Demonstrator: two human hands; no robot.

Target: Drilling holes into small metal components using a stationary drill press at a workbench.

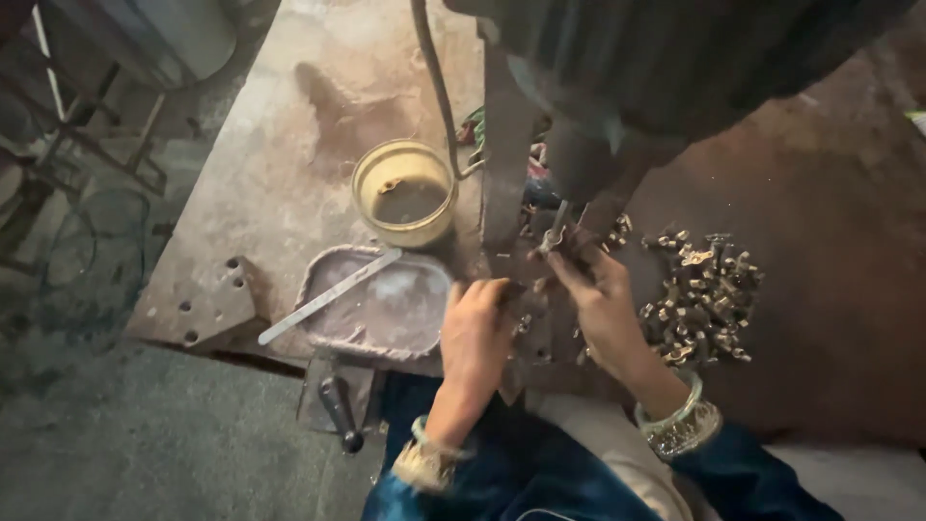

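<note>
Fingers of the right hand (600, 307) pinch a small metal piece (552, 241) under the dark press head (617, 106).

Left hand (477, 323) rests curled on the machine's base plate (529, 333) — whether it grips anything I cannot tell. A heap of small metal fittings (702, 294) lies just right of the right hand, apparently not yet fed through. Leftward: a round yellow tin (403, 193) and a grey tray (378, 304) with a flat metal strip (328, 297) across it — no labels visible.

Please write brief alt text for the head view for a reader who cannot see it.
A person's left hand and right hand work under a dark drill press on a worn metal bench. A heap of small metal parts lies right; a yellow bowl and shallow tray left.
</note>
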